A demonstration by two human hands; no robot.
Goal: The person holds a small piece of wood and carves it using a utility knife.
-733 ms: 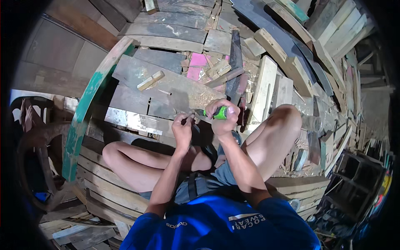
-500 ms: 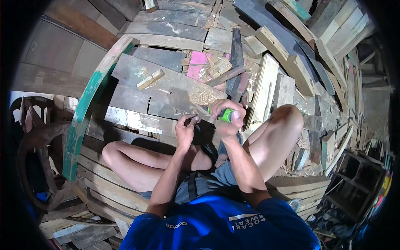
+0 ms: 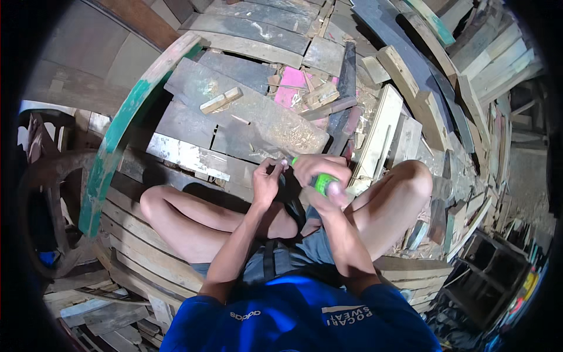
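My right hand [image 3: 321, 179] is closed round a hand tool with a green-and-black handle [image 3: 322, 184]. A bit of bright green shows again at the fist's far left side; the tool's working end is too small to make out. Just left of it, my left hand [image 3: 267, 180] is closed, thumb and fingers pinched together beside the tool's end. Whatever the pinch holds is too small to name. Both hands are above my crossed legs, at the near edge of a grey wooden board [image 3: 270, 126] strewn with wood shavings [image 3: 302, 136].
A short wood block [image 3: 221, 100] lies on the board. Beyond are a pink sheet [image 3: 290, 87] and wood offcuts [image 3: 321, 94]. A curved green-painted plank [image 3: 126, 126] rises at left. Pale planks [image 3: 378, 141] stand at right, and a dark open shelf [image 3: 489, 264] is at lower right.
The right hand has turned and tilted with the tool, its handle end swinging slightly nearer to me. My left hand stays pinched, a little further right. The whole view has shifted slightly.
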